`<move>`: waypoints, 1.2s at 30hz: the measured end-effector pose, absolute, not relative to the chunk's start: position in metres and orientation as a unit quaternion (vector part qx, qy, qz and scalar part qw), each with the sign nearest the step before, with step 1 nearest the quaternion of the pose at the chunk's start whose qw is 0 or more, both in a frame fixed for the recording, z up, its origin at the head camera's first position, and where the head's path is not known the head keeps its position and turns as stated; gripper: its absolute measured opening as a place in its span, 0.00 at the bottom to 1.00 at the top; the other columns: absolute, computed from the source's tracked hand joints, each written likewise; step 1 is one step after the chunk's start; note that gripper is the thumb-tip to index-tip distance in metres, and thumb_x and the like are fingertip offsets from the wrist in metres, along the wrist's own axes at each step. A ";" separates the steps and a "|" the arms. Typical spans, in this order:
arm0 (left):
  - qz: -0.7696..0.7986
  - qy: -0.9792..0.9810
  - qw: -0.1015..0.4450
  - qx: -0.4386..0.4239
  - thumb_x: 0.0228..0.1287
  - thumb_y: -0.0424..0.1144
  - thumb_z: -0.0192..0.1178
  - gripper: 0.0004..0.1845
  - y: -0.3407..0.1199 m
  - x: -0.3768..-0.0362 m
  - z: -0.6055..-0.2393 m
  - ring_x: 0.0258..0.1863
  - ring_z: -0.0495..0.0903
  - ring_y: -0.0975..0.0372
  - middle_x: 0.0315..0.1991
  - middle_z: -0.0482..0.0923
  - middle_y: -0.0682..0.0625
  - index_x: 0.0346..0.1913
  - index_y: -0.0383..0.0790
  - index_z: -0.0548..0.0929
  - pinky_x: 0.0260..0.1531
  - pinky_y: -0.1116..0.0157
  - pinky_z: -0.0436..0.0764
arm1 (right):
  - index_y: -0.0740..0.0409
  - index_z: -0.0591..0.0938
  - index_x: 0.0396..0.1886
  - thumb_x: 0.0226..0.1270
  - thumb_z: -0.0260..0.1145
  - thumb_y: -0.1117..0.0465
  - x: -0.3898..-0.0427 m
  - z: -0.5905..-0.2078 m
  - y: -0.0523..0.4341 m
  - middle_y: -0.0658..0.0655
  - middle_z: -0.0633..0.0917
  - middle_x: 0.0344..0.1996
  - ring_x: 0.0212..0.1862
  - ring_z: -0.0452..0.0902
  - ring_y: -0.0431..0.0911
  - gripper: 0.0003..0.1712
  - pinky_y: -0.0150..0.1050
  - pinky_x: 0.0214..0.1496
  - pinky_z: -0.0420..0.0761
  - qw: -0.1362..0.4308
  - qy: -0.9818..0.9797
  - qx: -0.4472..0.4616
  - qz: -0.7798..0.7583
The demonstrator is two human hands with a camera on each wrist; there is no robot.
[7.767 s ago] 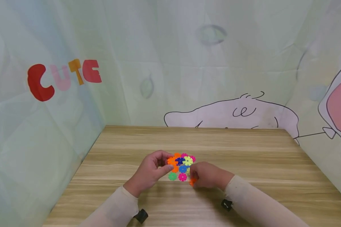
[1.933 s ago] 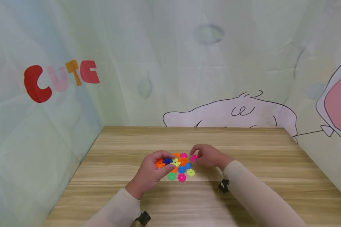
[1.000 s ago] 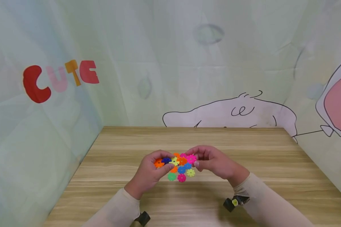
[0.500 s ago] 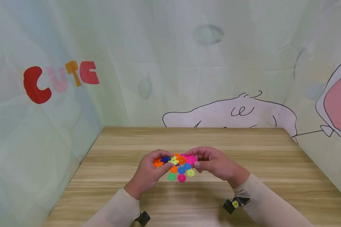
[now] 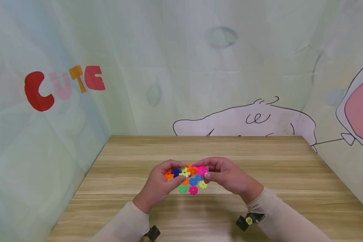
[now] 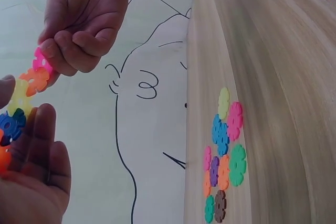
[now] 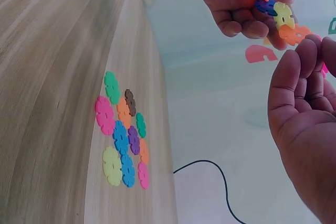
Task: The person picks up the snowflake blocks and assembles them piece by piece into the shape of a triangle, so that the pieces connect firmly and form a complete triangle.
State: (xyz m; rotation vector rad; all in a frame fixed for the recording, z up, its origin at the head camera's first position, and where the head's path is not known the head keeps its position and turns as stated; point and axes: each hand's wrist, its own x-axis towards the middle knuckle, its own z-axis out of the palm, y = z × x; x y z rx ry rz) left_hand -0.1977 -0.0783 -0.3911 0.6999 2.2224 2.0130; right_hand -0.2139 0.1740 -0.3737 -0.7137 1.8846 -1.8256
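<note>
Disc chain (image 5: 186, 171) | both hands pinch its ends | wrist views: loose discs (image 6: 224, 156) on table (image 5: 260, 161)

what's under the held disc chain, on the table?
Loose snowflake discs lie on the table below the chain, held between left hand and right hand. Some are covered in the head view.

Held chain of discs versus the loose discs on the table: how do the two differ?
The chain of discs is slotted together in a row and held in the air between the left hand and right hand; the loose discs lie flat and untouched on the table. Both are bright, notched and mixed in colour.
</note>
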 end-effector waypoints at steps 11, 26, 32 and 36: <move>0.644 0.729 0.025 0.233 0.62 0.35 0.66 0.15 -0.077 -0.199 -0.393 0.43 0.78 0.51 0.49 0.78 0.47 0.51 0.39 0.80 0.42 0.64 0.83 | 0.69 0.73 0.60 0.69 0.61 0.66 -0.214 -0.375 0.172 0.65 0.82 0.46 0.44 0.81 0.51 0.21 0.43 0.49 0.83 0.200 0.678 -0.271 -0.653; 0.646 0.735 -0.023 0.204 0.63 0.39 0.65 0.18 -0.077 -0.201 -0.391 0.49 0.77 0.54 0.50 0.76 0.49 0.54 0.49 0.74 0.46 0.63 0.82 | 0.65 0.74 0.60 0.67 0.64 0.65 -0.211 -0.380 0.168 0.65 0.82 0.46 0.44 0.81 0.51 0.23 0.43 0.49 0.82 0.199 0.683 -0.234 -0.662; 0.686 0.704 -0.038 0.180 0.67 0.34 0.59 0.20 -0.077 -0.202 -0.393 0.42 0.80 0.49 0.49 0.73 0.43 0.58 0.47 0.67 0.40 0.61 0.84 | 0.62 0.74 0.57 0.67 0.64 0.66 -0.208 -0.382 0.165 0.65 0.82 0.44 0.43 0.81 0.53 0.20 0.44 0.48 0.83 0.172 0.684 -0.243 -0.666; 0.708 0.682 -0.050 0.180 0.69 0.34 0.58 0.21 -0.075 -0.201 -0.393 0.41 0.80 0.49 0.47 0.74 0.42 0.61 0.46 0.64 0.40 0.62 0.84 | 0.63 0.73 0.56 0.65 0.65 0.67 -0.205 -0.383 0.161 0.65 0.82 0.42 0.42 0.81 0.52 0.20 0.44 0.47 0.83 0.150 0.686 -0.236 -0.671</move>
